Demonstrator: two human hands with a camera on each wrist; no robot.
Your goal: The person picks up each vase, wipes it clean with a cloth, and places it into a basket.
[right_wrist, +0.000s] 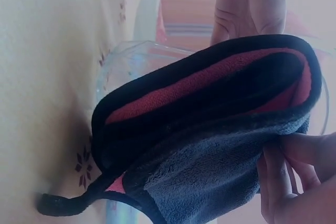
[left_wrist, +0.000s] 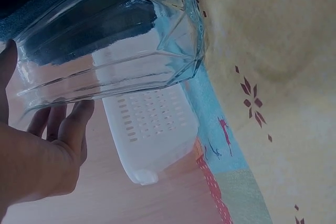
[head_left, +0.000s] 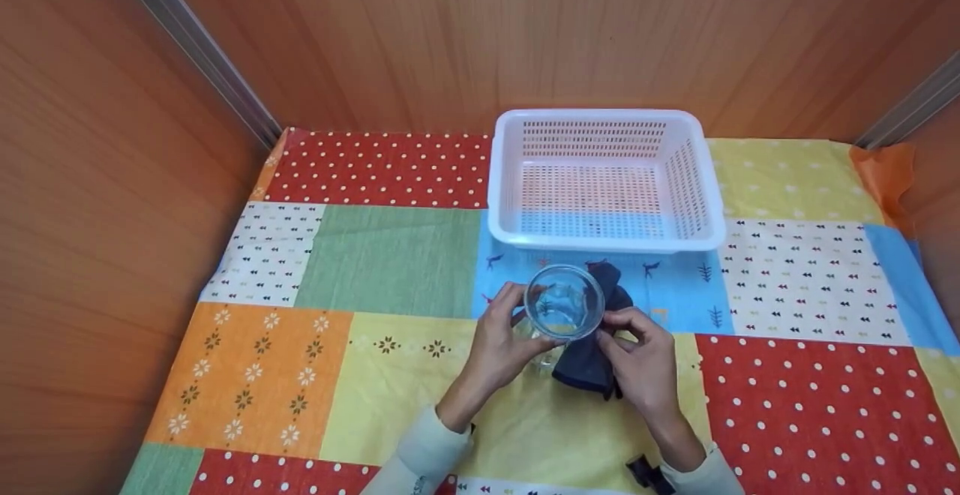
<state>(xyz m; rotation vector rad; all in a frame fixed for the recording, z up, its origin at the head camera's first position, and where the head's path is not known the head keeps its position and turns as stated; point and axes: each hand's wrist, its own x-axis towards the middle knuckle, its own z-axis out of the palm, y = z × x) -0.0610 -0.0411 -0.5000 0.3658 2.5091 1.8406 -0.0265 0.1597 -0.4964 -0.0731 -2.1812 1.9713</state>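
A clear glass jar stands upright in the head view, its round mouth facing the camera. My left hand grips it near the rim, thumb on the near side and fingers on the far side; the left wrist view shows the jar's faceted wall. Against the jar's right side hangs a dark grey cloth. My right hand pinches this cloth between thumb and fingers close to the rim. The right wrist view shows the folded cloth with black edging, a pinkish-red inner side and a hanging loop.
Behind the jar sits a white plastic basket with slotted walls. A patchwork-print tablecloth covers the table. Wood-grain panels rise at the back and both sides.
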